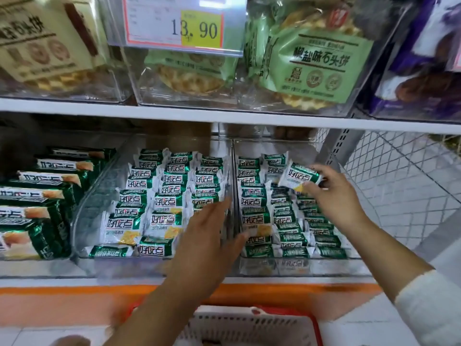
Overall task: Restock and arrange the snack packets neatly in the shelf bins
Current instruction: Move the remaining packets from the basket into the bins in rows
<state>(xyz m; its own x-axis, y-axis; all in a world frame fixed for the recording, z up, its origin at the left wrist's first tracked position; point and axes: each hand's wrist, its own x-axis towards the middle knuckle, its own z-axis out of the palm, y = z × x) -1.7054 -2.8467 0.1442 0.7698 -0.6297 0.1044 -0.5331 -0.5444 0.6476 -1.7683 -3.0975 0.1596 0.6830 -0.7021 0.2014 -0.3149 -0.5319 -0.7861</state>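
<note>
Two clear plastic bins stand side by side on the lower shelf, both filled with rows of small green-and-white snack packets. My right hand (pixel 331 196) pinches one snack packet (pixel 299 177) above the far right side of the right bin (pixel 299 265). My left hand (pixel 207 236) reaches forward with straight fingers over the right front of the middle bin (pixel 84 221), its thumb by the clear divider wall (pixel 234 196) between the two bins. It holds nothing.
Larger dark green packs (pixel 42 208) fill the bin at the left. The upper shelf holds clear bins of waffle biscuit bags (pixel 314 63) and a price tag (pixel 179 21). A red-and-white basket (pixel 249 325) sits below. Wire mesh (pixel 404 176) closes the shelf's right end.
</note>
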